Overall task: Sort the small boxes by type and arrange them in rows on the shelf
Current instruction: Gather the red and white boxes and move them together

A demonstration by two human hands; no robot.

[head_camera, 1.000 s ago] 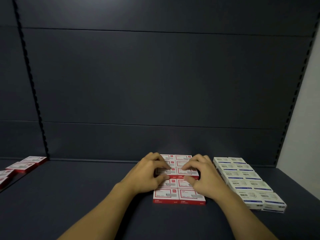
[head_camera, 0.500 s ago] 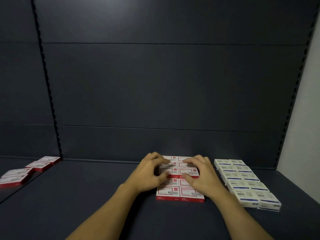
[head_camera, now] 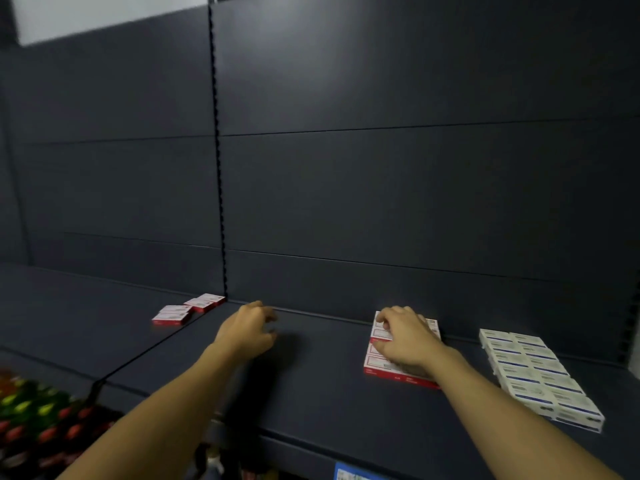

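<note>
On the shelf [head_camera: 329, 393], right hand [head_camera: 403, 341] touches red boxes [head_camera: 384, 367]

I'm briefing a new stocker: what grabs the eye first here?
The red-and-white boxes lie in a block mid-shelf under the right hand, with blue-and-white boxes in rows to their right. The left hand hovers, holding nothing, near a few loose red boxes on the left.

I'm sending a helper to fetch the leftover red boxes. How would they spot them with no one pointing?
Find the black slotted upright in the dark back panel and follow it down to the shelf. The loose red boxes lie just left of its foot, in a short diagonal line. Unlike the red block under the right hand, nothing touches them.
</note>
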